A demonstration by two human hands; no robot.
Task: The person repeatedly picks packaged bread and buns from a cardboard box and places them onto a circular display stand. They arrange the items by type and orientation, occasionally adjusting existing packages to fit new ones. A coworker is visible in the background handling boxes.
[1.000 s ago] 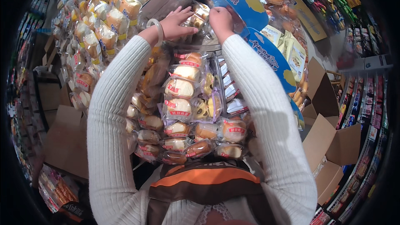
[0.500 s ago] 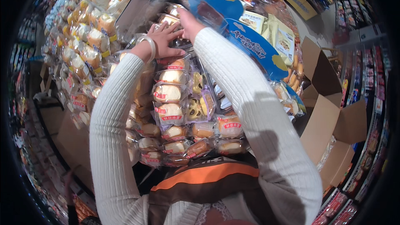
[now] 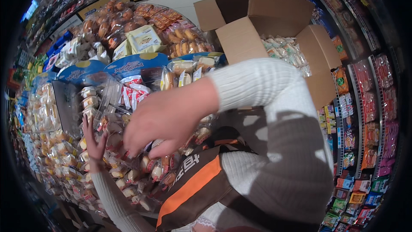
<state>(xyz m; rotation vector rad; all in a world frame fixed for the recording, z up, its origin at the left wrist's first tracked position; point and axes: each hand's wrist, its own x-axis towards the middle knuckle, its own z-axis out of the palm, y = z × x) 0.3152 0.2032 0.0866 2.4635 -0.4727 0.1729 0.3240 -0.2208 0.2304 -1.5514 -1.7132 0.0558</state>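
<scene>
My left hand (image 3: 95, 139) is upright with its fingers spread, beside a stack of wrapped buns (image 3: 89, 101) in the display bin. It appears to hold nothing. Closer to the camera, my right hand (image 3: 171, 114) passes over the bread display, slightly blurred. Its fingers curve down and the thumb stands apart, with nothing visible in them. Below and around both hands lie many wrapped bread rolls (image 3: 156, 172). Red and white packets (image 3: 134, 93) sit just beyond my right hand, which hides part of the bin.
Blue scalloped divider cards (image 3: 137, 63) stand along the far side of the bin. Behind them are pale yellow packs (image 3: 146, 39) and bagged breads (image 3: 186, 43). An open cardboard box (image 3: 240, 43) holding wrapped packets (image 3: 285, 49) stands at the right, near snack shelves (image 3: 373, 116).
My view has swung to the right, bringing the open box fully in. Both hands have left the bun stack; my right hand has drawn back toward me, apart from my left.
</scene>
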